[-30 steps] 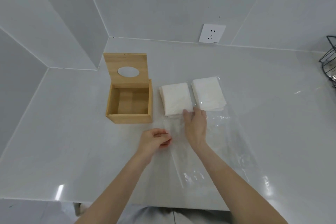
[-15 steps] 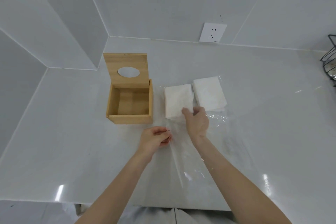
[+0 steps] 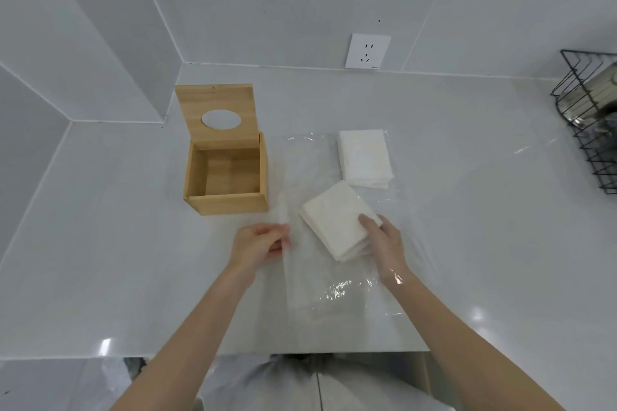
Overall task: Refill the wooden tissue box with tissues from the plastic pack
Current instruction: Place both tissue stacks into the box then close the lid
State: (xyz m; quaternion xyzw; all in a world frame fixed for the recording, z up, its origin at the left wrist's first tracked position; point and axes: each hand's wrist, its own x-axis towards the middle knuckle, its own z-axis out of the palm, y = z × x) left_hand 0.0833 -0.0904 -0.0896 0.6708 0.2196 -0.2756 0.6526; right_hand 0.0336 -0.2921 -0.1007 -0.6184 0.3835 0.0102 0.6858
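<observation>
The wooden tissue box [image 3: 227, 202] stands open and empty at left of centre, its lid with the oval hole tipped up behind it. A clear plastic pack [image 3: 334, 290] lies flat to its right. My right hand [image 3: 384, 242] reaches inside the pack and grips a white tissue stack [image 3: 334, 225], now tilted and pulled toward me. A second tissue stack [image 3: 364, 158] lies at the pack's far end. My left hand [image 3: 258, 243] pinches the pack's left edge near the opening.
The white counter [image 3: 484, 210] meets tiled walls at the back and left. A wall socket [image 3: 367, 51] sits behind. A black wire rack [image 3: 591, 123] with utensils stands at the far right. The counter's front edge runs just below my forearms.
My right hand has drawn the left tissue stack back toward me and turned it, away from the second stack. My left hand keeps its pinch on the plastic.
</observation>
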